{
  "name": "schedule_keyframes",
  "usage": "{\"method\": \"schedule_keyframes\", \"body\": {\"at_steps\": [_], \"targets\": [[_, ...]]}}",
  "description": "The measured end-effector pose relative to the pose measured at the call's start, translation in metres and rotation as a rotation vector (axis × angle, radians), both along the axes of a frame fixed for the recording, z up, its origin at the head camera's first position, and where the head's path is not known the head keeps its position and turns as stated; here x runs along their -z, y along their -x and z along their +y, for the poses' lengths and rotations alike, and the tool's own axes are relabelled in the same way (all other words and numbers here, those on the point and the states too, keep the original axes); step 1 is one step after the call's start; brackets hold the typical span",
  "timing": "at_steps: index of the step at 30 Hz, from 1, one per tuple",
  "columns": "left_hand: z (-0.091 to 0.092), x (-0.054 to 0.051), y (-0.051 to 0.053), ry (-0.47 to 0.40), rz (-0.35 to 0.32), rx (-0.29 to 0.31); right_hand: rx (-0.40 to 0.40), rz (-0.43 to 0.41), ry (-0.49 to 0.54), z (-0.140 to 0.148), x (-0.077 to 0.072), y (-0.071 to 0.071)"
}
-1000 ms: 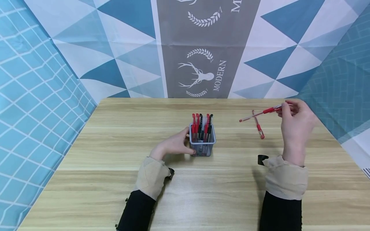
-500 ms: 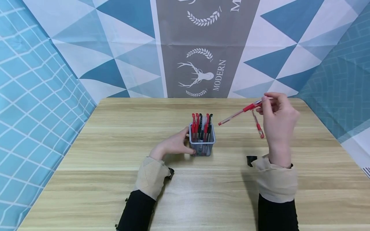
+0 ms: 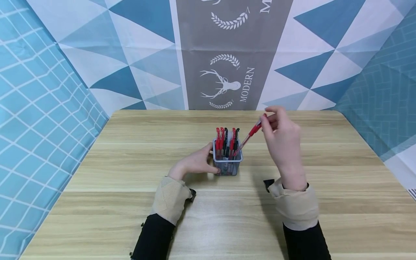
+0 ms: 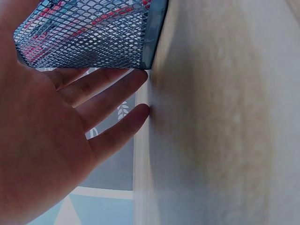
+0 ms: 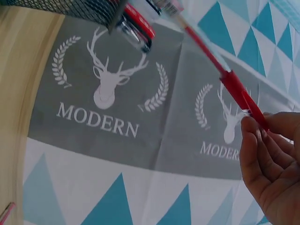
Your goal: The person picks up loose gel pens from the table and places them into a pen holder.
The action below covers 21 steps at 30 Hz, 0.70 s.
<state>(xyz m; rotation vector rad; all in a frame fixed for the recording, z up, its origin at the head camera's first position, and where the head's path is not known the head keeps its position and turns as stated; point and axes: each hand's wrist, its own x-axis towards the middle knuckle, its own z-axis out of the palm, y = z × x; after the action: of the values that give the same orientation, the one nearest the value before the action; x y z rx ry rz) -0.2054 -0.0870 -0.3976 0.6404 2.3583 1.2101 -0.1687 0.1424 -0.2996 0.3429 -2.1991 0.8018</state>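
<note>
A blue-grey mesh pen holder (image 3: 226,168) stands on the table, with several red and black pens (image 3: 222,142) upright in it. My left hand (image 3: 196,160) holds its left side, thumb at the front and fingers toward the back. In the left wrist view, those fingers (image 4: 110,101) lie fairly straight along the mesh. My right hand (image 3: 286,141) pinches a red pen (image 3: 250,136) by its upper end. That pen slants down to the left, its lower tip at the holder's opening; whether it touches the other pens I cannot tell.
A second red pen (image 5: 6,213) lies on the table in the right wrist view's lower left corner; my right hand hides it in the head view. Wooden tabletop (image 3: 146,137) surrounds the holder. Patterned cloth (image 3: 149,54) hangs along the back edge.
My right hand has moved left with the red pen, which has tilted steeper, tip down to the holder. The left hand and holder have stayed put. The second pen has become hidden.
</note>
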Motion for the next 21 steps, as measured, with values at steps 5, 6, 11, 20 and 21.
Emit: {"method": "schedule_keyframes", "body": {"at_steps": [5,6,11,20,21], "targets": [[0.0,0.001,0.0,0.015,0.006,-0.005,-0.082,-0.023,-0.107,-0.014,0.009,0.004],[0.0,0.001,0.0,0.011,0.008,-0.002,-0.093,-0.029,-0.126,-0.016,0.011,0.005],[-0.001,0.002,0.001,-0.024,0.007,0.013,-0.122,-0.078,-0.232,-0.024,0.02,0.01],[-0.001,0.003,0.002,-0.028,0.018,0.01,-0.13,-0.205,-0.285,-0.028,0.028,0.014],[0.0,0.002,0.002,-0.025,0.022,0.01,-0.133,-0.215,-0.287,-0.029,0.029,0.015]]}}
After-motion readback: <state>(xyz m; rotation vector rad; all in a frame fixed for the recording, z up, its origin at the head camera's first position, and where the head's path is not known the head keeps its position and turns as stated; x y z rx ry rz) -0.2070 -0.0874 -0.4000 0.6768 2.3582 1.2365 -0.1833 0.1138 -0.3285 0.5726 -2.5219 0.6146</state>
